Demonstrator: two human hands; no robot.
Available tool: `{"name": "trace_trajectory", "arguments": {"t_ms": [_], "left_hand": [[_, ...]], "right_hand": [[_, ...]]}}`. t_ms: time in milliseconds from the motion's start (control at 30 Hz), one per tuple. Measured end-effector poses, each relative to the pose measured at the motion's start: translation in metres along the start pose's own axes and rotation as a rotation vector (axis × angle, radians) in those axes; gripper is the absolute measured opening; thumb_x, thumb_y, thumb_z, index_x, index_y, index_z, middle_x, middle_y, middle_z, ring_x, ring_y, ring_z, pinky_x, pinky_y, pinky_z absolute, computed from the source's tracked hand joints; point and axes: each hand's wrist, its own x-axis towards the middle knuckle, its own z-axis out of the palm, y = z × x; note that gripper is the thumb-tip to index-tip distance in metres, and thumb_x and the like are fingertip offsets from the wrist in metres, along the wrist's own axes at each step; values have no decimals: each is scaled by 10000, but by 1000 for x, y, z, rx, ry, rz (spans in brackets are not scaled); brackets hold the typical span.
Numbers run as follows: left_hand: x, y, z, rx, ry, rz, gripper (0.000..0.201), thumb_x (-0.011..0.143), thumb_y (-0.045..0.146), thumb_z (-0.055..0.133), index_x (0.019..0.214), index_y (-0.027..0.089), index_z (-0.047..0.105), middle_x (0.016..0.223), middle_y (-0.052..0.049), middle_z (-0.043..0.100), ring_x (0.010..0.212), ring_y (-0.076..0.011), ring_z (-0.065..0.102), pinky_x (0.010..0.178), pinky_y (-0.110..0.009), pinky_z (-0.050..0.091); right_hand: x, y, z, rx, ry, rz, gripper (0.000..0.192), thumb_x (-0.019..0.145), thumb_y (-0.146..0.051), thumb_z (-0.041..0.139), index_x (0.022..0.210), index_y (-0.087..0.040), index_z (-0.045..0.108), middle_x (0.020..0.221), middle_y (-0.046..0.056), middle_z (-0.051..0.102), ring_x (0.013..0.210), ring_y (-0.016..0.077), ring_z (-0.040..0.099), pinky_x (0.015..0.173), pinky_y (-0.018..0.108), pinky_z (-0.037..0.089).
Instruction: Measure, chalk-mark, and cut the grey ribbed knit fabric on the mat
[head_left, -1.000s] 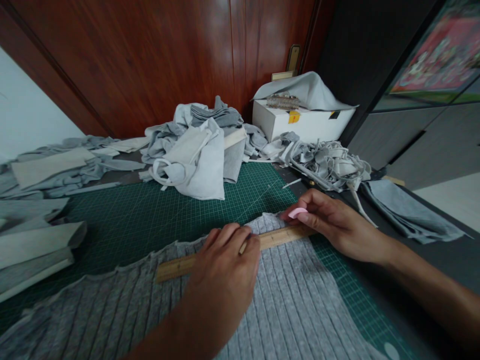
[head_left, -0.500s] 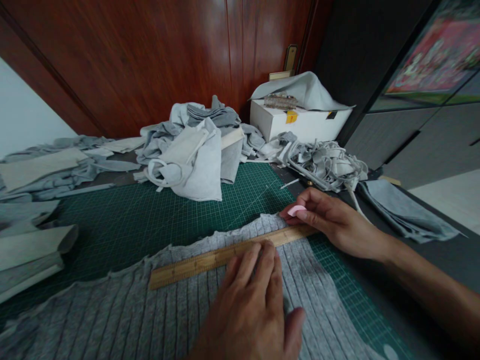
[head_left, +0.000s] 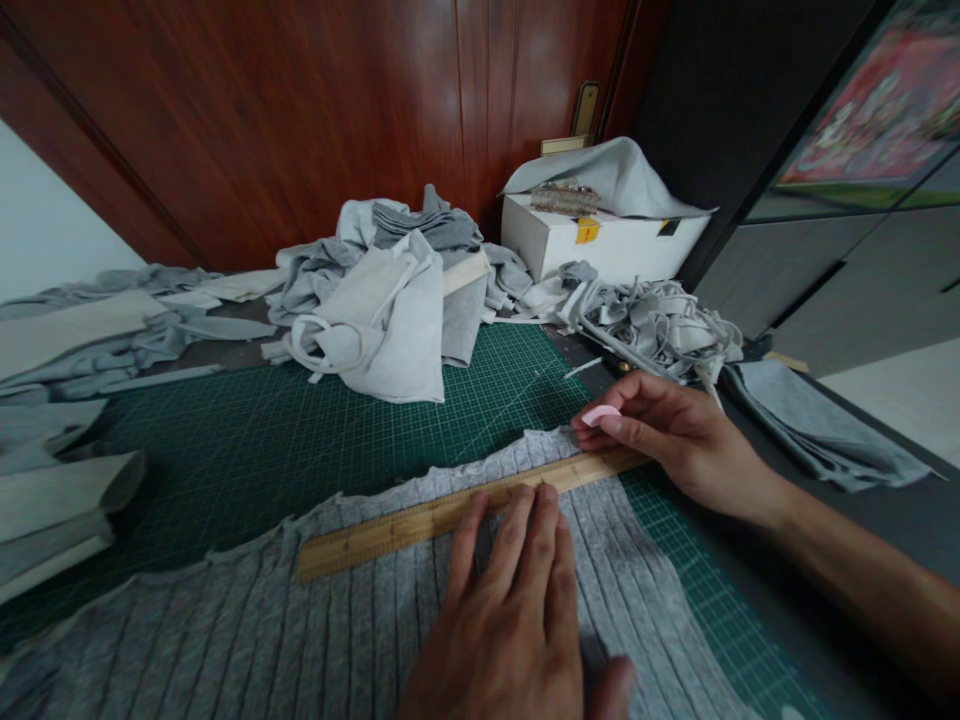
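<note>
A wooden ruler (head_left: 390, 533) lies slantwise across grey ribbed knit fabric (head_left: 360, 630), just below the fabric's uneven far edge. My left hand (head_left: 510, 610) is flat with fingers spread, its fingertips pressing on the ruler's near edge and its palm over the fabric. Between the thumb and forefinger of my right hand (head_left: 675, 430) is a thin piece of pink tailor's chalk (head_left: 600, 414). That hand rests at the ruler's right end, covering part of it, with its fingertips by the fabric's far right corner. Under the fabric spreads a green cutting mat (head_left: 247, 440).
Behind the mat sits a heap of grey and white cloth pieces (head_left: 397, 320). A white box (head_left: 600, 245) stands at the back right, a tangle of fabric strips (head_left: 652, 325) before it. Folded grey cloth (head_left: 825, 425) lies at right; more cloth (head_left: 60, 490) lies at left.
My left hand's fingers have spread wider along the ruler, and the hand sits slightly further right. My right hand, still pinching the chalk, has shifted a little to the right.
</note>
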Motion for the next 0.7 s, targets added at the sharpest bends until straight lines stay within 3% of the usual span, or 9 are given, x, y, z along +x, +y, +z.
{"name": "trace_trajectory", "arguments": {"t_ms": [267,467,700], "left_hand": [[0,-3,-1,-27,-14,11,858,959,639,561,1550,26,463,1622,-252,483,1533,-386,408,1233,-544,300],[1,-4,-3,44,-20,23,839,965,629,527,1544,26,455,1621,-250,481,1540,-387,390,1273,-522,115],[2,-3,-4,49,-25,28,813,945,607,548,1522,39,479,1618,-248,487,1530,-386,406,1276,-517,94]], "right_hand": [[5,-4,-9,204,223,-53,245,835,-369,910,866,-242,703,873,7,796,674,148,736,696,293,660],[7,5,-9,150,210,52,311,805,-393,940,864,-204,701,789,5,764,642,136,750,647,238,664],[7,-3,-11,65,178,131,366,789,-427,946,857,-197,670,798,15,774,654,144,767,648,226,655]]}}
